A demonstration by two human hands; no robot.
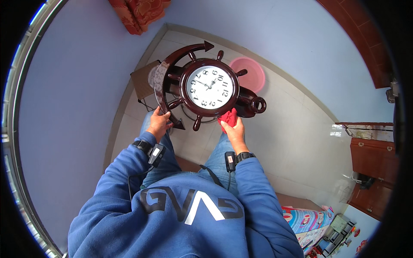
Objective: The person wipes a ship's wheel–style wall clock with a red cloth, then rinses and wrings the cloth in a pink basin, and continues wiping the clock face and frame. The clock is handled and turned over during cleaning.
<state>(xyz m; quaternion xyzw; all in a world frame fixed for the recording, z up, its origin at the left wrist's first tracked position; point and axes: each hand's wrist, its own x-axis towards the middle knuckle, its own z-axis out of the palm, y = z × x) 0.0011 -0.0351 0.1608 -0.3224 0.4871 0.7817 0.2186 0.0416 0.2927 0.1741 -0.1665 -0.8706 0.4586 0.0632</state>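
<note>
A dark brown wooden wall clock (211, 87), shaped like an anchor with a ship's wheel, is tilted sideways in front of me above my knees. Its round white dial faces up. My left hand (158, 124) grips the curved anchor arm near its lower pointed end. In my right hand (234, 132) is a bunched red cloth (228, 119), pressed against the lower right of the clock's round rim. The anchor's ring end (258, 105) sticks out to the right. Whatever supports the clock from below is mostly hidden behind it.
Behind the clock, a pink plastic basin (254, 76) stands on the tiled floor (292, 124). A brown board-like stool (144, 79) is at the left by the wall. Red patterned curtain (142, 15) hangs at the upper left. Wooden cabinets (372, 159) and a colourful box (305, 219) lie to the right.
</note>
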